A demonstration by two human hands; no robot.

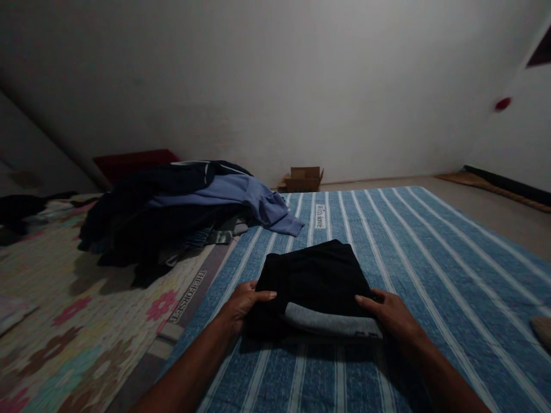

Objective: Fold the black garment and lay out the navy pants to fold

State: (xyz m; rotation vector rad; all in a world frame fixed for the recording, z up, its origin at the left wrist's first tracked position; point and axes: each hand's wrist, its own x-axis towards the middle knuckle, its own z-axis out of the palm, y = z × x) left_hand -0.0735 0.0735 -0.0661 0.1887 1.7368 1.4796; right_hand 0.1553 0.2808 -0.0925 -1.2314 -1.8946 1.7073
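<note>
Blue sheet (465,269) w/ white stripes, "With love" patch (321,217) twd far end; blk folded garment (316,278) w/ grey panel over its near half, can't tell if near edge rests flat; brown obj. (542,332) at far R, cut off by frame; L of sheet, flowered mat (116,304), grey border; big clothes pile (142,212) on it, mostly dark, lt blue sleeve (275,212) spilling onto sheet; beyond, bare floor (508,209) w/ open cardboard box (302,182).
</note>
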